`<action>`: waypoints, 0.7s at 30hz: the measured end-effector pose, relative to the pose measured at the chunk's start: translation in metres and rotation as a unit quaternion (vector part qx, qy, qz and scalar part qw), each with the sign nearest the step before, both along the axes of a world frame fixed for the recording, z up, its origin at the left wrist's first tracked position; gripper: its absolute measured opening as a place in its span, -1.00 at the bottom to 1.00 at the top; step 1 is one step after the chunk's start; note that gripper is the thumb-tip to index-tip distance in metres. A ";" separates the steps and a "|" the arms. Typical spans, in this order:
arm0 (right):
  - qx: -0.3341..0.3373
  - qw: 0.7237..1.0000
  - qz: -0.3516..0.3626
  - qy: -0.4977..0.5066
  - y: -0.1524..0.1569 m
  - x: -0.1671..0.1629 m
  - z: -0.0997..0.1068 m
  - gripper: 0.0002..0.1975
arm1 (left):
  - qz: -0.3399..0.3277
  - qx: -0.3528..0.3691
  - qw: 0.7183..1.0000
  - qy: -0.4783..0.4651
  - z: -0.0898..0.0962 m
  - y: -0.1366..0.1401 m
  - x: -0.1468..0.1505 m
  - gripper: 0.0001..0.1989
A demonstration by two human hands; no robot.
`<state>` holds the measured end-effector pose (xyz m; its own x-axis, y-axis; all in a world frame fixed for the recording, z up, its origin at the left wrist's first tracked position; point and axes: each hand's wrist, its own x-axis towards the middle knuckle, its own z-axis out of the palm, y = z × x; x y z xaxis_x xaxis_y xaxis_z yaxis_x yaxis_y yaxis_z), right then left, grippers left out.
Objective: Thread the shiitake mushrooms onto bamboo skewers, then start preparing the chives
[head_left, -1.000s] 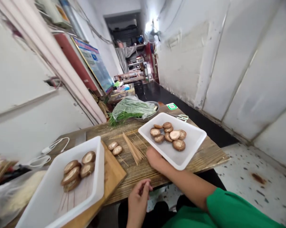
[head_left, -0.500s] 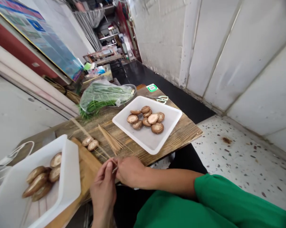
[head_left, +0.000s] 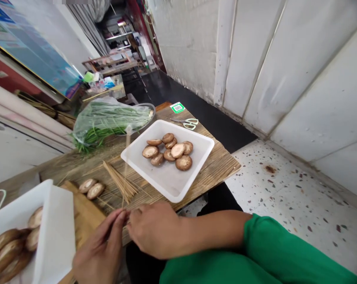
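In the head view, the left hand (head_left: 100, 246) and right hand (head_left: 155, 228) are together at the table's (head_left: 222, 163) near edge, fingertips meeting. A thin skewer (head_left: 126, 167), blurred, rises from the left thumb and forefinger, nearly upright; whether the right fingers grip it too, I cannot tell. Its upper part crosses in front of the left corner of a white tray (head_left: 169, 187), hiding a sliver of the rim.

Just beyond the fingertips lies a loose bundle (head_left: 119, 181) of more skewers. A mushroom pair (head_left: 91, 188) rests left of it, stems up, near the corner of a board (head_left: 86, 215). The tray, past the right hand, holds a cluster of loose mushrooms (head_left: 168, 152). Left of the left hand, a deeper bin (head_left: 60, 221) sits on the board with larger mushrooms inside, its high wall standing between them and the hand.

Farther back are bagged greens (head_left: 104, 116) against a metal bowl (head_left: 152, 106), then scissors (head_left: 190, 123) and a green QR card (head_left: 177, 107) behind the tray.
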<state>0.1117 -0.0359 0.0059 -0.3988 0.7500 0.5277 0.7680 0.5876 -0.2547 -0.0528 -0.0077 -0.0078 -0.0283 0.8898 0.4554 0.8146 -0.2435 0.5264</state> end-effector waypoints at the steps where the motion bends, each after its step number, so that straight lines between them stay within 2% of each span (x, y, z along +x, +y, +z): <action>1: 0.077 0.997 -0.007 0.008 -0.007 0.013 0.005 -0.78 | -0.071 0.044 0.995 0.061 0.005 0.004 -0.001 -0.68; 3: 0.205 0.978 -0.030 0.016 -0.018 0.043 0.013 -0.77 | -0.252 0.096 0.949 0.161 0.018 0.014 -0.002 -0.74; 4: 0.227 0.973 -0.044 0.003 -0.021 0.059 0.015 -0.75 | -0.322 0.099 0.921 0.194 0.025 0.020 0.000 -0.73; 6: 0.193 0.978 -0.060 -0.049 -0.023 0.091 0.015 -0.76 | -0.378 0.109 0.891 0.224 0.037 0.032 0.007 -0.66; 8: 0.141 0.983 -0.078 -0.088 -0.023 0.124 0.008 -0.78 | -0.387 0.114 0.884 0.237 0.045 0.043 0.019 -0.61; 10: 0.136 0.977 -0.148 -0.071 -0.024 0.156 -0.002 -0.80 | -0.380 0.116 0.885 0.242 0.048 0.051 0.034 -0.63; 12: 0.176 0.942 -0.286 0.019 -0.028 0.183 -0.013 -0.80 | -0.335 0.138 0.903 0.231 0.045 0.054 0.052 -0.70; 13: 0.194 0.911 -0.354 0.087 -0.029 0.193 -0.019 -0.77 | -0.314 0.152 0.910 0.223 0.042 0.053 0.063 -0.74; 14: 0.192 0.885 -0.391 0.164 -0.030 0.200 -0.024 -0.72 | -0.307 0.161 0.913 0.215 0.039 0.051 0.073 -0.76; 15: 0.165 0.872 -0.389 0.247 -0.030 0.204 -0.028 -0.70 | -0.311 0.163 0.913 0.208 0.035 0.049 0.084 -0.77; 16: 0.117 0.870 -0.347 0.330 -0.029 0.205 -0.032 -0.69 | -0.329 0.156 0.909 0.204 0.032 0.046 0.095 -0.78; 17: 0.051 0.867 -0.274 0.413 -0.027 0.203 -0.034 -0.70 | -0.354 0.145 0.901 0.203 0.027 0.044 0.105 -0.78; 18: -0.012 0.849 -0.197 0.489 -0.023 0.199 -0.035 -0.72 | -0.377 0.136 0.894 0.202 0.023 0.042 0.113 -0.77; 19: -0.047 0.814 -0.147 0.559 -0.018 0.194 -0.035 -0.73 | -0.393 0.130 0.888 0.200 0.019 0.041 0.120 -0.77; 21: -0.067 0.748 -0.093 0.653 -0.008 0.185 -0.034 -0.79 | -0.413 0.126 0.878 0.205 0.012 0.043 0.127 -0.74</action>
